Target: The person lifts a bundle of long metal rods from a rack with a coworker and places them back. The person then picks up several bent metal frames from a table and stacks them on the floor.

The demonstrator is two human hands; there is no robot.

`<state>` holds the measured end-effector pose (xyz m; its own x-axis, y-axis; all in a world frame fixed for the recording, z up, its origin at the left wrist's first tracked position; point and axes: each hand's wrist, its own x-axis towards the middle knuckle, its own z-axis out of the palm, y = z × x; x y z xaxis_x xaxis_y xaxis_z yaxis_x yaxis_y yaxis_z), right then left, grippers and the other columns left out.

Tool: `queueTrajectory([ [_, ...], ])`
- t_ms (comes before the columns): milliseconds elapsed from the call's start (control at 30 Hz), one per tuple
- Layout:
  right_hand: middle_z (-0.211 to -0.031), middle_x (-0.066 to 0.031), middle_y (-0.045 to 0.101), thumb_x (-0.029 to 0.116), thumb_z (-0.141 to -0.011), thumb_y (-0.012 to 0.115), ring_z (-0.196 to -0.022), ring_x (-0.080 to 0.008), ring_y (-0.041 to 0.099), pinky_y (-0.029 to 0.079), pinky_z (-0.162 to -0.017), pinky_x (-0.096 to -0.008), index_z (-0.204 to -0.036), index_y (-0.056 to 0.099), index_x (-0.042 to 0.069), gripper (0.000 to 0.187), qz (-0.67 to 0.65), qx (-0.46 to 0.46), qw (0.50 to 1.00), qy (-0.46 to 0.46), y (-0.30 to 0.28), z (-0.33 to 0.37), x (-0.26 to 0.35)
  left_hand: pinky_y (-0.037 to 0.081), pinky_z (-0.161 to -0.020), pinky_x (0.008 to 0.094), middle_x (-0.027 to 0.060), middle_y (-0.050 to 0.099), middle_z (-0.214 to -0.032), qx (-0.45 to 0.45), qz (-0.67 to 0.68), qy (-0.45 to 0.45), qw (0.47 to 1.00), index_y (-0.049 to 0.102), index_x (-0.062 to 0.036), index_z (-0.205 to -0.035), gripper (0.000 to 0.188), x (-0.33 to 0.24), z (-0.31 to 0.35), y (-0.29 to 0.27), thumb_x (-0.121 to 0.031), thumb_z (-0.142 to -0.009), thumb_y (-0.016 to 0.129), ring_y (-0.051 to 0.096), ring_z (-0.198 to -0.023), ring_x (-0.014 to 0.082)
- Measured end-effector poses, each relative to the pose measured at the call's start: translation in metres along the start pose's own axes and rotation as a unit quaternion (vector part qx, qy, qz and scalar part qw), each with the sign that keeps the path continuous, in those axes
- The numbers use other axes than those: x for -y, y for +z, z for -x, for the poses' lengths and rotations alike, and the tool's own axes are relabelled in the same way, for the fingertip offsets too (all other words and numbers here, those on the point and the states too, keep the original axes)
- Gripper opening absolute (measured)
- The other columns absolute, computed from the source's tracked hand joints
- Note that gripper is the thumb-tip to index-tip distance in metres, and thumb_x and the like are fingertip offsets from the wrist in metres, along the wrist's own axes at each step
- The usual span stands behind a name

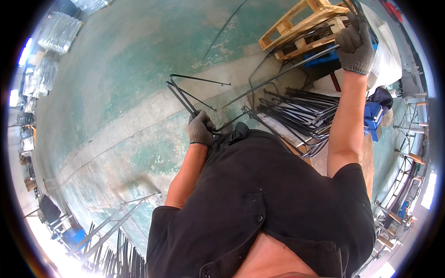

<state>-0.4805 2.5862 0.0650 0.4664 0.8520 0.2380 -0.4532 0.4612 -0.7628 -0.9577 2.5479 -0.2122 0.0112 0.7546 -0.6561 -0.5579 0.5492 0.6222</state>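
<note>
My left hand [201, 128], in a grey knit glove, is closed around bent black metal rods [181, 95] in front of my waist. Their angled ends reach out over the floor. Up at the far right, my right hand [356, 48], gloved too, has its fingers curled round the end of a long dark metal rod [287, 70], which slants down toward the middle. Below that rod, a pile of bent black rods [301, 113] lies on a light-topped surface at my right. The left fingertips are partly hidden.
A wooden pallet [296, 23] stands beyond the pile, with more dark rods about it. White sheeting [387, 51] and a blue box [372, 119] are at the right. Metal bars [118, 217] stand at the lower left. Plastic-wrapped stacks [58, 32] line the far left.
</note>
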Motion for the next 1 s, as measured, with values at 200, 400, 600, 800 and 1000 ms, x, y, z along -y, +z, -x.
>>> queueTrajectory([
  [200,-0.063,0.0098,0.028,0.037,-0.116,0.056,-0.056,-0.0078,0.025,0.026,-0.058,-0.0269,-0.142,0.064,-0.011,0.055,-0.054,0.039,0.997,-0.032,-0.037,0.016,0.03,0.043,-0.05,0.036,0.0041,0.058,-0.079,-0.002,0.004,-0.008,1.0,0.059,-0.0107,-0.109,0.01,0.0,-0.001,0.006,-0.01,-0.103,0.068,0.051,-0.054,0.0174],
  [400,-0.061,0.0099,0.033,0.034,-0.115,0.055,-0.055,-0.0067,0.03,0.029,-0.06,-0.0266,-0.14,0.064,-0.012,0.053,-0.18,0.175,0.967,-0.044,-0.101,0.029,0.063,0.043,-0.051,0.0356,0.0039,0.057,-0.079,-0.009,0.0,0.001,1.0,0.059,-0.011,-0.109,0.011,0.001,0.005,0.011,-0.011,-0.103,0.068,0.05,-0.055,0.0172],
  [600,-0.058,0.01,0.041,0.031,-0.114,0.051,-0.051,-0.0062,0.035,0.032,-0.056,-0.0263,-0.134,0.067,-0.012,0.05,-0.207,0.145,0.959,-0.128,-0.135,0.059,0.083,0.045,-0.053,0.0378,0.0044,0.057,-0.079,-0.015,-0.011,-0.002,1.0,0.059,-0.0104,-0.11,0.01,0.006,-0.004,0.004,-0.012,-0.105,0.067,0.052,-0.057,0.019],
  [800,-0.06,0.0116,0.037,0.035,-0.116,0.051,-0.055,-0.0058,0.034,0.031,-0.058,-0.0268,-0.134,0.067,-0.011,0.052,-0.229,0.148,0.942,-0.194,-0.153,0.091,0.088,0.043,-0.054,0.0394,0.0029,0.052,-0.076,0.008,-0.038,-0.003,0.999,0.056,-0.012,-0.101,0.01,0.001,-0.006,0.007,-0.014,-0.108,0.063,0.049,-0.057,0.0193],
  [1000,-0.057,0.0102,0.03,0.027,-0.117,0.046,-0.046,-0.005,0.025,0.022,-0.048,-0.0257,-0.114,0.066,-0.004,0.038,-0.241,0.138,0.923,-0.265,-0.156,0.109,0.087,0.035,-0.056,0.0366,-0.0009,0.05,-0.075,0.029,-0.07,-0.033,0.997,0.053,-0.0162,-0.089,0.021,-0.002,-0.005,0.013,-0.017,-0.109,0.06,0.041,-0.056,0.0155],
])
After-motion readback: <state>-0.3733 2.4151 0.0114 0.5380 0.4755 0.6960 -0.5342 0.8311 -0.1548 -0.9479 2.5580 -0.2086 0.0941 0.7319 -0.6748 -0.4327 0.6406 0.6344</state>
